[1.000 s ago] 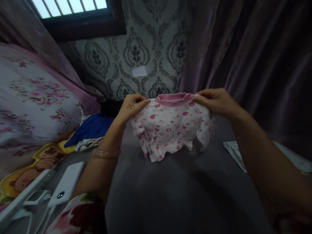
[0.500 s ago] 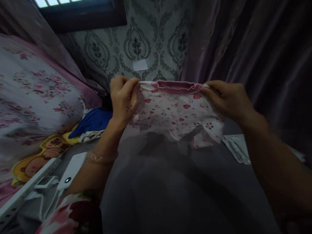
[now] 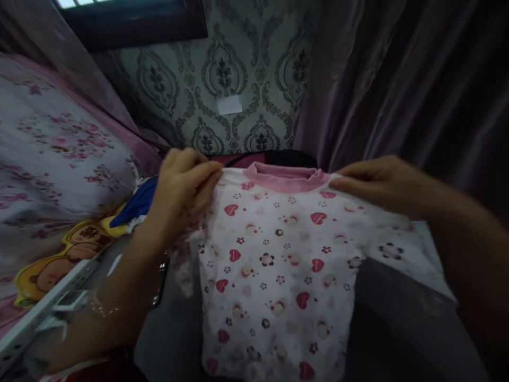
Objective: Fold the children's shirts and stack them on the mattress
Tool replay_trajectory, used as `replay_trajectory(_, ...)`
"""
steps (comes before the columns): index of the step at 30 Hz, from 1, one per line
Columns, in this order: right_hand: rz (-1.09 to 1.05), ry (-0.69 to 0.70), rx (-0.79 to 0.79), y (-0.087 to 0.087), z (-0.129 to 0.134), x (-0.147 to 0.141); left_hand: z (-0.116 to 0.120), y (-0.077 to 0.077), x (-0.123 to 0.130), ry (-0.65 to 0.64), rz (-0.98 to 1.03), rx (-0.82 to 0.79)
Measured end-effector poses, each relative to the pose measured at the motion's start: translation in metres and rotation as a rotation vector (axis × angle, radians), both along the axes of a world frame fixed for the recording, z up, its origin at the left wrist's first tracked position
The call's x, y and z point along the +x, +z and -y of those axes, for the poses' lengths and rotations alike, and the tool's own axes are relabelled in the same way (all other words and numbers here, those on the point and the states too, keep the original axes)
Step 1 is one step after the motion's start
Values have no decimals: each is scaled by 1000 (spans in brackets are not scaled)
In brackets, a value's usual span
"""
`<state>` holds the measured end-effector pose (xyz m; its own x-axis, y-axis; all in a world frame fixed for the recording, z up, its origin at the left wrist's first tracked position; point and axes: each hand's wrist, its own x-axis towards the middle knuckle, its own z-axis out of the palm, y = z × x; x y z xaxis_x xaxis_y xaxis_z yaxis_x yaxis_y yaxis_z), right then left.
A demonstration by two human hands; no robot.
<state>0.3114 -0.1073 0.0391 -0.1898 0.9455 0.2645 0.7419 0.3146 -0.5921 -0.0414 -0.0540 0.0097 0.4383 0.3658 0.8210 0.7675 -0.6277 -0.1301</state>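
Observation:
A small white long-sleeved shirt (image 3: 274, 260) with red hearts, brown flowers and a pink collar hangs spread out before me, its front facing me. My left hand (image 3: 185, 183) pinches its left shoulder beside the collar. On the other side, my right hand (image 3: 369, 180) grips the right shoulder between thumb and fingers. One sleeve spreads out below my right forearm; the other droops under my left hand, partly blurred. The shirt's lower hem runs to the bottom edge of the view.
Below the shirt lies a grey surface (image 3: 167, 339). At left are a yellow cartoon cushion (image 3: 43, 278), blue cloth (image 3: 139, 204), a white perforated rail (image 3: 47, 307) and a dark phone (image 3: 161, 281) partly behind my forearm. Curtains (image 3: 382, 79) and a patterned wall (image 3: 254, 69) stand beyond.
Both hands have come down a little, still holding the shoulders. The shirt, flung up and bunched before, now hangs open at full length. My left forearm has shifted left.

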Motion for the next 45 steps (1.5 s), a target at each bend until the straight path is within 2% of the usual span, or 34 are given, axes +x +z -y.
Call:
replay_trajectory(2, 72, 77, -96, -27, -19, 0, -19, -30, 0, -33, -58, -162)
replay_trajectory(4, 113, 130, -141, -59, -36, -1, -40, -68, 2, -35, -98, -329)
replay_trajectory(7, 138, 148, -187, -108, -60, -4, -69, -128, 9, -4, -135, -534)
replay_trajectory(9, 171, 125, -184, -137, -75, -5, -85, -161, 15, 11, -155, -615)
replay_trajectory(11, 195, 105, -177, -161, -88, -5, -97, -185, 21, 42, -152, -656)
replay_trajectory(13, 245, 83, -180, -179, -99, -6, -107, -201, 26, 78, -171, -682)
replay_trajectory(20, 469, -45, -261, -228, -137, -5, -139, -229, 31, 120, -239, -770)
replay_trajectory(25, 589, -75, -234, -248, -163, -4, -162, -242, 31, 131, -233, -798)
replay_trajectory(31, 628, -83, -235, -254, -186, -2, -187, -245, 34, 177, -244, -823)
replay_trajectory(37, 578, -135, -255, -254, -203, -2, -209, -235, 38, 211, -268, -811)
replay_trajectory(41, 547, -166, -257, -256, -211, -4, -216, -232, 41, 233, -286, -817)
replay_trajectory(45, 464, -208, -263, -258, -216, -4, -216, -238, 41, 267, -295, -836)
